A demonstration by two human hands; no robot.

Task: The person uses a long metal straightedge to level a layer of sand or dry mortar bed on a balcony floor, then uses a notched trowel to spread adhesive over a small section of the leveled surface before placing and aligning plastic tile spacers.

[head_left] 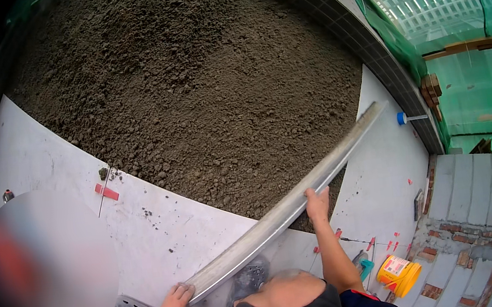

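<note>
Both of my hands are closed on a long, pale grey metal straightedge [285,213], which slants from near my body at lower left to the far right. My left hand [175,306] grips its near end. My right hand [318,204] holds its lower edge around the middle. The bar's far end lies over pale floor tiles [377,155], beside a wide bed of dark, crumbly mortar [216,114]. I cannot tell whether the bar touches the mortar. My shoe [248,277] shows under the bar.
A red tile wedge [107,191] sits at a tile joint on the left. At lower right stand a yellow bucket [399,275] and a turquoise-handled tool [366,269]. A blue-capped object [403,118] lies by the dark tiled wall base [393,69]. A blurred patch hides the lower left.
</note>
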